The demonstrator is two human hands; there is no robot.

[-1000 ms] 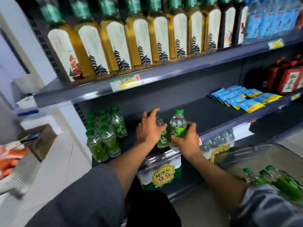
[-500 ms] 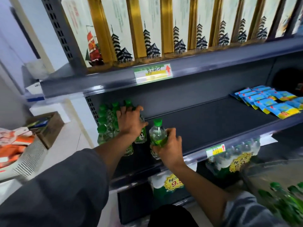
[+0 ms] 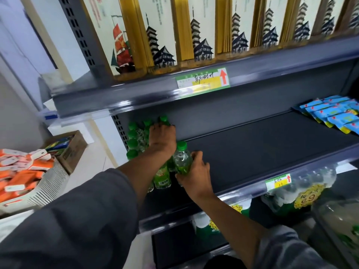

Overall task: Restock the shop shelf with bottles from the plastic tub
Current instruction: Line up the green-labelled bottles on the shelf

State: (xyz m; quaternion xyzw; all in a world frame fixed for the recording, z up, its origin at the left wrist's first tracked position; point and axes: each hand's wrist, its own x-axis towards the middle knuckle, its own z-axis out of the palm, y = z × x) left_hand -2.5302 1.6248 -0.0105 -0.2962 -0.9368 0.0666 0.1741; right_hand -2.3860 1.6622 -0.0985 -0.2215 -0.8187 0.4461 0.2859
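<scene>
- At the left end of the middle shelf (image 3: 252, 152), the right hand (image 3: 196, 171) grasps a green-capped bottle (image 3: 181, 160) upright, touching the stocked cluster of bottles (image 3: 136, 136).
- The left hand (image 3: 162, 135) reaches over that cluster; its fingers are hidden, so its grip cannot be told.
- Best to set the base flat, snug against its neighbours, label forward, then let go.
- The plastic tub (image 3: 334, 220) sits low right.

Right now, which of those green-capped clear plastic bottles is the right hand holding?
The green-capped bottle standing farthest right, beside the empty dark shelf; right hand grips it.
</scene>
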